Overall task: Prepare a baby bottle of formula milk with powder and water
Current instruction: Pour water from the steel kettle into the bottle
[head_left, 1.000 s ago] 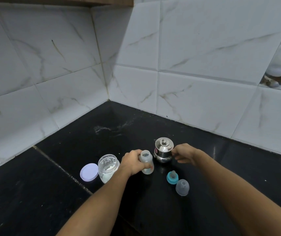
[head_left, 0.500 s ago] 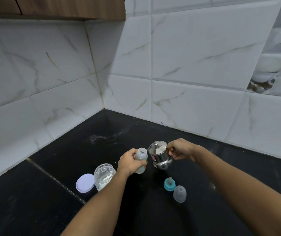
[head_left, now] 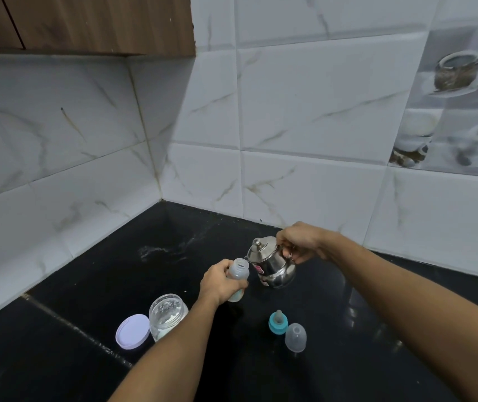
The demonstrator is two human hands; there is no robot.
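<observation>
**Kettle Tipped Toward Open Baby Bottle**

A person's left hand (head_left: 220, 281) wraps its fingers round the lower body of a small translucent baby bottle (head_left: 239, 271), holding it above the black countertop (head_left: 348, 352). The bottle's long axis stands close to upright, and its uncapped mouth points up and leans slightly right. Just right of the bottle, the right hand (head_left: 298, 245) grips the handle of a steel kettle (head_left: 272, 264), which tilts left with its lidded top leaning toward the bottle's mouth. Whether water is flowing cannot be told. In front of the bottle and to its right, a teal-ringed teat (head_left: 278, 323) stands beside a clear dome cap (head_left: 296, 337). In front and to its left, an open glass jar (head_left: 168, 313) holding white powder sits against its lilac lid (head_left: 132, 331), which lies flat. Behind the bottle rise marbled white wall tiles (head_left: 304, 111).
</observation>
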